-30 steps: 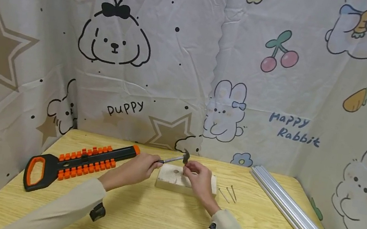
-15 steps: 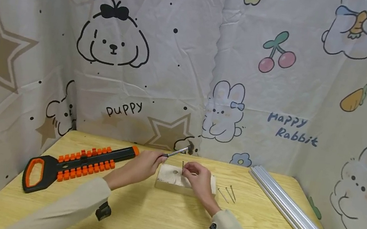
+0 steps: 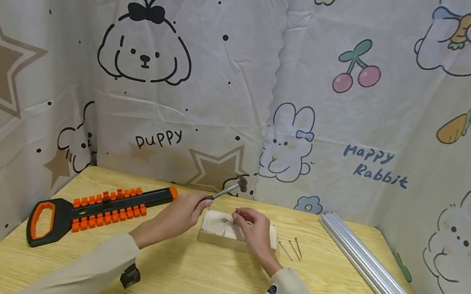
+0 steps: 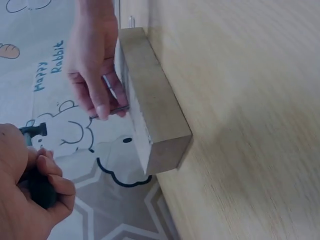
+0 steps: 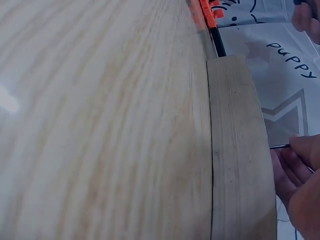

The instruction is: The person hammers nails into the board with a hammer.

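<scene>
My left hand [image 3: 177, 215] grips the dark handle of a small hammer [image 3: 229, 190]. Its metal head is raised above and behind a pale wooden block [image 3: 213, 238], apart from the nail. In the left wrist view the fingers of that hand wrap round the handle, and the hammer head [image 4: 37, 131] faces the nail's end. My right hand [image 3: 254, 229] is at the block's top face, with thumb and fingers pinching a thin nail [image 4: 111, 111]. The nail stands out from that face, its tip at the wood; the right wrist view shows part of the nail [image 5: 280, 146] between block and fingertips.
Several loose nails [image 3: 293, 248] lie on the table just right of the block. To the left is a black rack with orange clips [image 3: 107, 206]. A long silver metal bar [image 3: 374, 269] lies on the right. Printed curtains [image 3: 225, 89] stand behind the table.
The hammer head has risen from close over the nail to well above it, and tilted up with my left hand. My right hand keeps its place on the nail.
</scene>
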Demonstrator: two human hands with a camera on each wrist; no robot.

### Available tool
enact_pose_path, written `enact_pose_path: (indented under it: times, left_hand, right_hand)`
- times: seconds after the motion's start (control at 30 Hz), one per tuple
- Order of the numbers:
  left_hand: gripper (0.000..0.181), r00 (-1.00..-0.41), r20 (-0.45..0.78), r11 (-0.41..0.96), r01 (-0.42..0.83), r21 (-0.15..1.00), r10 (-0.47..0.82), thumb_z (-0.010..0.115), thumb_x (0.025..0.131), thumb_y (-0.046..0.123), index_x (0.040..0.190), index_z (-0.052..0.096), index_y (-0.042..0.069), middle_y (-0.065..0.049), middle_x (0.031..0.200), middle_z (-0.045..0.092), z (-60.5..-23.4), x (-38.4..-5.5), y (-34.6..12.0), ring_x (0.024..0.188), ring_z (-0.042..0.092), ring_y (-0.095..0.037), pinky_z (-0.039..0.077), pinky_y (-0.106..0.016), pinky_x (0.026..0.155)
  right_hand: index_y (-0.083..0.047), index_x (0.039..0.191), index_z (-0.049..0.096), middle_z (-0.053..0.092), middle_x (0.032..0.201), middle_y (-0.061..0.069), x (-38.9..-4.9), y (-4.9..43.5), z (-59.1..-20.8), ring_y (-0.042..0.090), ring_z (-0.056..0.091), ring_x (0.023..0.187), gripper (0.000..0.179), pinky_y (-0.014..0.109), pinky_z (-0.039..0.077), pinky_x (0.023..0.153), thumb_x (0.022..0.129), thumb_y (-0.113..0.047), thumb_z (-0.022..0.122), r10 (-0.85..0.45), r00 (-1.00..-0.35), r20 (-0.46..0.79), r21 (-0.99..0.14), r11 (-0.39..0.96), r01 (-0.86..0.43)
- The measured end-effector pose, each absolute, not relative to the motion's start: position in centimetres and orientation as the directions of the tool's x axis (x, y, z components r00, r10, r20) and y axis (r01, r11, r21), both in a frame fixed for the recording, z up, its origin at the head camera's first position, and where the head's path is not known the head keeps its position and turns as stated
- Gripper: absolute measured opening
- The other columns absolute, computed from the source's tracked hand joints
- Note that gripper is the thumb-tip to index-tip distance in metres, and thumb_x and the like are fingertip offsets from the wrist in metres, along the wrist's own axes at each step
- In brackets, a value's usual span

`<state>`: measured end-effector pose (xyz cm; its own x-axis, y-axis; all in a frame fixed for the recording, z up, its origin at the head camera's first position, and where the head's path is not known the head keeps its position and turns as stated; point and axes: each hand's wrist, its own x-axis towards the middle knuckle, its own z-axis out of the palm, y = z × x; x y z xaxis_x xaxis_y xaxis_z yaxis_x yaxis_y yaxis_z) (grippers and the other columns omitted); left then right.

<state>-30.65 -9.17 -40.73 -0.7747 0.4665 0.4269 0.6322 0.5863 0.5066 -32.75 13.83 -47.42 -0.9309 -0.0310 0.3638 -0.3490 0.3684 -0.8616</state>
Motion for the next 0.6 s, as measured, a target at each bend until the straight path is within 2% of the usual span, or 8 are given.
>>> enact_pose_path:
  times: [0.2,0.33,0.53,0.6]
  left_hand:
    - [0.018,-0.772,0.325,0.604,0.633,0.485,0.547,0.056,0.109,0.009,0.093,0.062,0.001,0.003,0.070,0.041,-41.26,-30.66,-9.14,0.060,0.036,-0.007,0.032,-0.022,0.055]
    - [0.017,-0.796,0.350,0.617,0.605,0.503,0.495,0.055,0.110,0.011,0.095,0.061,0.004,0.002,0.070,0.042,-40.89,-30.66,-9.07,0.058,0.037,-0.008,0.032,-0.023,0.054]
    - [0.021,-0.770,0.310,0.629,0.636,0.448,0.558,0.056,0.109,0.009,0.089,0.060,0.004,0.003,0.069,0.041,-40.41,-30.72,-9.21,0.058,0.037,-0.007,0.032,-0.021,0.053]
    - [0.020,-0.777,0.328,0.621,0.628,0.469,0.537,0.055,0.109,0.008,0.090,0.060,0.004,0.002,0.070,0.042,-40.32,-30.64,-9.17,0.058,0.038,-0.008,0.032,-0.022,0.053]
  right_hand:
    - [0.000,0.102,0.080,0.080,0.097,0.011,-32.61,14.30,-47.98,0.025,0.076,0.094,0.009,0.019,0.055,0.080,0.096,-0.007,0.076,-0.024,-0.929,0.368,-0.858,0.375,-0.350]
    - [0.002,0.106,0.079,0.079,0.100,0.013,-32.55,14.35,-48.21,0.027,0.076,0.096,0.013,0.019,0.056,0.081,0.097,-0.007,0.075,-0.029,-0.929,0.368,-0.867,0.351,-0.354]
    - [0.000,0.103,0.080,0.080,0.098,0.011,-32.78,14.29,-48.07,0.023,0.077,0.092,0.012,0.020,0.056,0.080,0.098,-0.010,0.075,-0.034,-0.928,0.371,-0.863,0.356,-0.358]
    - [0.001,0.105,0.079,0.080,0.099,0.011,-32.81,14.27,-48.06,0.022,0.077,0.092,0.014,0.020,0.056,0.080,0.097,-0.010,0.076,-0.032,-0.931,0.364,-0.866,0.355,-0.351]
